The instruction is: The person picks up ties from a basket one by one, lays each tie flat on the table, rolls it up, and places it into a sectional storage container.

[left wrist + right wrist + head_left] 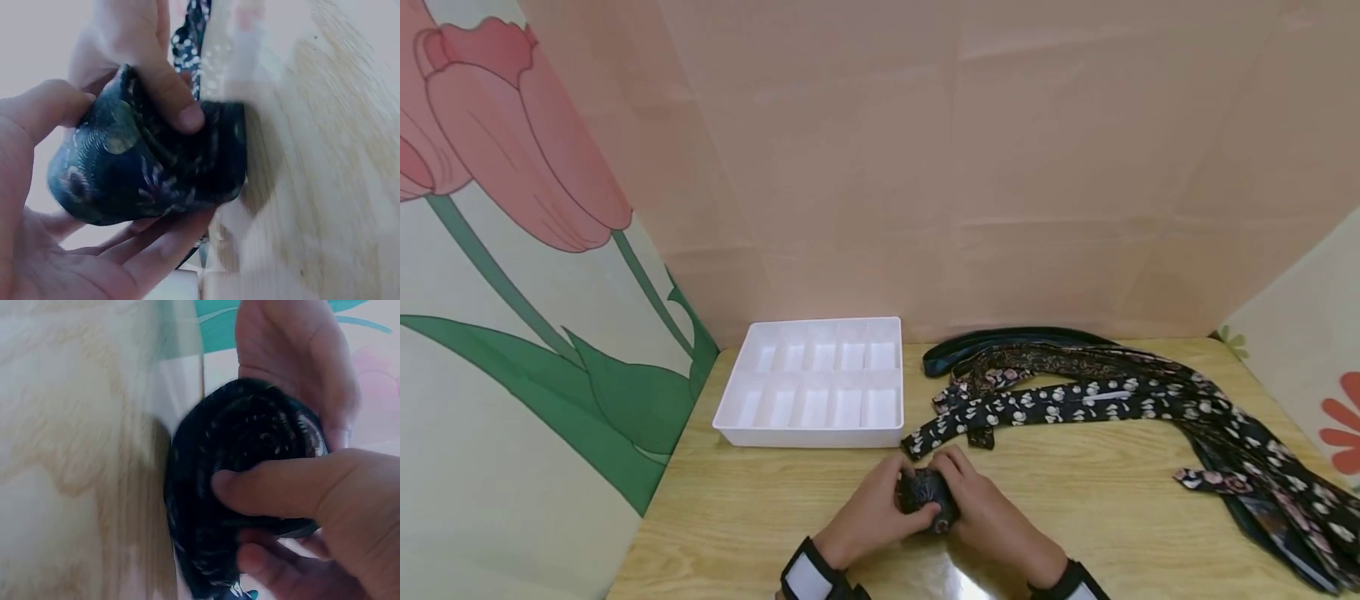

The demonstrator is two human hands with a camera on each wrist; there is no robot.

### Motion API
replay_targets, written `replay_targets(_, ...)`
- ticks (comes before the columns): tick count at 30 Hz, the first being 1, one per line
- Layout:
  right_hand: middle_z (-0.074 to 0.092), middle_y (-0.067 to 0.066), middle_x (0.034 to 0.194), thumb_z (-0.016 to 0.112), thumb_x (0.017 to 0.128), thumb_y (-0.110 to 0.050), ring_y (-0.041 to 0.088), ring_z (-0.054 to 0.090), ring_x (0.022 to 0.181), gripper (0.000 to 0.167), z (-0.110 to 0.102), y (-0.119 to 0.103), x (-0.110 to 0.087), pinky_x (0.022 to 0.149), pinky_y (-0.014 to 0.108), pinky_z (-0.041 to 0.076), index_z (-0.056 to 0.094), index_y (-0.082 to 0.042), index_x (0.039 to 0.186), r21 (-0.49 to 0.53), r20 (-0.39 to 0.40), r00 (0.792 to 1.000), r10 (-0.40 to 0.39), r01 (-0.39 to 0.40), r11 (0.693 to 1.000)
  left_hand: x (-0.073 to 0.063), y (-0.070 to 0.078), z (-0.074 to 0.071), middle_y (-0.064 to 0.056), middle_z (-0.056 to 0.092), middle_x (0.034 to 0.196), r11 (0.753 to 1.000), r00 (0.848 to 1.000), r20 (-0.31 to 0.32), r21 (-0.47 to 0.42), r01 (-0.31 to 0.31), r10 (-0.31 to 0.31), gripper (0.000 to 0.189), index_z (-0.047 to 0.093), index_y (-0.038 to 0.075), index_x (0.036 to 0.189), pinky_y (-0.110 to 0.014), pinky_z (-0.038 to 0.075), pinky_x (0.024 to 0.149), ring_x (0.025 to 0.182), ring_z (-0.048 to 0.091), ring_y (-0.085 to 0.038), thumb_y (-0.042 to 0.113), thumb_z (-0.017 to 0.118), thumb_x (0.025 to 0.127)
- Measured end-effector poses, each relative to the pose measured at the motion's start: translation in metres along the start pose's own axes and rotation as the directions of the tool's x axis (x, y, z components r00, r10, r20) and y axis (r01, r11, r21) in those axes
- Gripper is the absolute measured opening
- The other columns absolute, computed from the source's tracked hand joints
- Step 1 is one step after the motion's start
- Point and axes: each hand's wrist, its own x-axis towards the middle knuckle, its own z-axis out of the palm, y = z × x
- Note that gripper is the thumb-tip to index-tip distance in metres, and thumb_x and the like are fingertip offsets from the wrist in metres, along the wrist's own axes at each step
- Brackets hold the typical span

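Both hands hold a dark floral necktie (927, 493) wound into a roll, close over the table in front of the white tray. My left hand (880, 504) grips the roll from the left, its fingers curled under the outer layer in the left wrist view, where the necktie (119, 169) shows blue-green with small flowers. From the other side my right hand (988, 517) grips it. In the right wrist view, the right thumb (275, 487) presses on the spiral end of the rolled necktie (206, 444), with fingers bent beneath.
A white divided tray (808, 437) stands at the back, left of centre. Several patterned neckties (1097, 404) lie spread across the right side, draping toward the front right. The wooden table (722, 517) meets a brown backdrop (925, 208) behind, with printed panels on both sides.
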Motion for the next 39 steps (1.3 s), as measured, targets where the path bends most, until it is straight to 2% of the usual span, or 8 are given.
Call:
replay_targets(5, 0.053, 0.01, 0.14, 0.08, 0.063, 0.017, 0.032, 0.062, 0.129, 0.069, -0.003, -0.003, 0.001, 0.103, 0.051, 0.059, 0.06, -0.015, 0.121, 0.009, -0.073, 0.993, -0.092, 0.093, 0.996, -0.002, 0.002, -0.004, -0.005, 0.055, 0.141, 0.998, 0.999, -0.038, -0.044, -0.039, 0.038, 0.083, 0.042, 0.019, 0.152, -0.033, 0.054, 0.103, 0.124, 0.06, -0.017, 0.032, 0.088, 0.084)
replay_targets(9, 0.05, 0.006, 0.148, 0.081, 0.066, 0.013, 0.031, 0.055, 0.139, 0.073, -0.005, -0.004, 0.001, 0.106, 0.053, 0.056, 0.062, -0.018, 0.129, 0.024, -0.072, 0.99, -0.118, 0.12, 0.992, -0.001, 0.0, -0.007, -0.009, 0.053, 0.155, 0.995, 0.994, -0.036, 0.019, -0.098, 0.099, 0.094, 0.035, 0.018, 0.163, -0.04, 0.052, 0.111, 0.136, 0.058, -0.022, 0.023, 0.086, 0.085)
replay_targets(14, 0.046, 0.013, 0.159, 0.092, 0.07, -0.007, 0.041, 0.052, 0.14, 0.088, -0.007, -0.002, 0.002, 0.108, 0.066, 0.05, 0.056, -0.011, 0.15, 0.024, -0.09, 0.996, -0.011, 0.013, 1.0, 0.0, -0.003, -0.009, -0.007, 0.06, 0.149, 0.989, 0.992, -0.045, 0.093, -0.117, 0.121, 0.086, 0.044, 0.014, 0.156, -0.045, 0.051, 0.114, 0.137, 0.059, -0.022, 0.017, 0.087, 0.082)
replay_targets(20, 0.066, 0.015, 0.144, 0.085, 0.085, -0.011, 0.038, 0.064, 0.131, 0.067, -0.005, 0.006, 0.001, 0.11, 0.06, 0.051, 0.058, -0.003, 0.146, 0.124, 0.087, 0.99, 0.107, -0.117, 0.985, 0.001, -0.008, -0.006, -0.001, 0.064, 0.141, 0.989, 0.995, -0.028, 0.116, -0.092, 0.096, 0.075, 0.055, 0.018, 0.146, -0.041, 0.052, 0.112, 0.129, 0.063, -0.017, 0.018, 0.09, 0.079)
replay_targets(26, 0.068, 0.014, 0.143, 0.081, 0.086, -0.005, 0.035, 0.065, 0.131, 0.061, -0.001, 0.008, 0.003, 0.111, 0.057, 0.051, 0.061, -0.006, 0.143, 0.161, 0.091, 0.989, 0.114, -0.128, 0.979, -0.001, -0.01, -0.005, 0.008, 0.069, 0.126, 0.983, 0.99, -0.076, 0.149, -0.106, 0.118, 0.062, 0.062, 0.025, 0.132, -0.035, 0.056, 0.103, 0.116, 0.066, -0.009, 0.017, 0.09, 0.078)
replay_targets(31, 0.066, 0.017, 0.143, 0.073, 0.09, 0.004, 0.033, 0.069, 0.123, 0.058, -0.001, 0.009, 0.014, 0.101, 0.045, 0.06, 0.058, -0.003, 0.145, 0.271, 0.065, 0.991, 0.114, -0.128, 0.954, -0.003, -0.004, -0.019, 0.007, 0.072, 0.123, 0.984, 0.979, -0.158, 0.146, -0.103, 0.126, 0.055, 0.066, 0.025, 0.126, -0.038, 0.056, 0.101, 0.114, 0.068, -0.012, 0.013, 0.089, 0.078)
replay_targets(35, 0.067, 0.02, 0.133, 0.068, 0.093, 0.008, 0.033, 0.072, 0.109, 0.053, -0.005, 0.013, 0.032, 0.09, 0.037, 0.063, 0.056, 0.0, 0.144, 0.284, 0.028, 0.993, 0.117, -0.12, 0.951, -0.003, 0.003, -0.038, -0.001, 0.073, 0.127, 0.984, 0.954, -0.272, 0.154, -0.089, 0.129, 0.056, 0.066, 0.018, 0.129, -0.045, 0.058, 0.101, 0.117, 0.07, -0.02, 0.012, 0.09, 0.079)
replay_targets(39, 0.072, 0.011, 0.114, 0.07, 0.099, -0.003, 0.021, 0.07, 0.089, 0.044, -0.004, 0.011, 0.056, 0.078, 0.028, 0.06, 0.057, 0.0, 0.141, 0.261, -0.031, 0.974, 0.222, -0.207, 0.943, -0.001, 0.009, -0.059, -0.008, 0.075, 0.123, 0.983, 0.892, -0.427, 0.161, -0.088, 0.15, 0.054, 0.066, 0.012, 0.127, -0.048, 0.06, 0.099, 0.116, 0.073, -0.026, 0.011, 0.092, 0.079)
